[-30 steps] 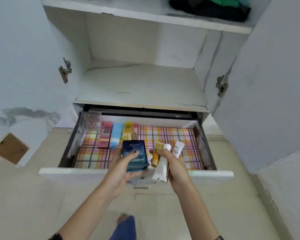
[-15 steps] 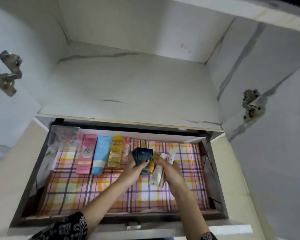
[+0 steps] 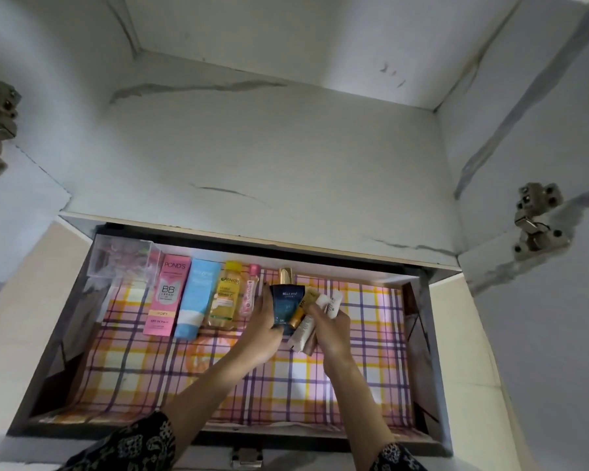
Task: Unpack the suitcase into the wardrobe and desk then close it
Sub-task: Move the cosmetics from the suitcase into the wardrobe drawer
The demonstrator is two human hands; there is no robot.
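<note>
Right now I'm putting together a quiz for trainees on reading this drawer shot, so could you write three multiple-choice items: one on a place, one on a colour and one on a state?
1. Where does the pink Pond's box lie?
A) on the shelf above
B) between the clear box and the blue tube
C) in the right hand

2. What colour is the Bella Vita box that the left hand grips?
A) red
B) green
C) dark blue

3. How is the drawer?
A) pulled open
B) pushed shut
C) lifted out onto the floor

Key:
1 B: it lies in the back row, with the clear box on its left and the blue tube on its right.
2 C: the face that shows above the fingers is dark blue.
3 A: its plaid liner lies in full view under the shelf edge.
</note>
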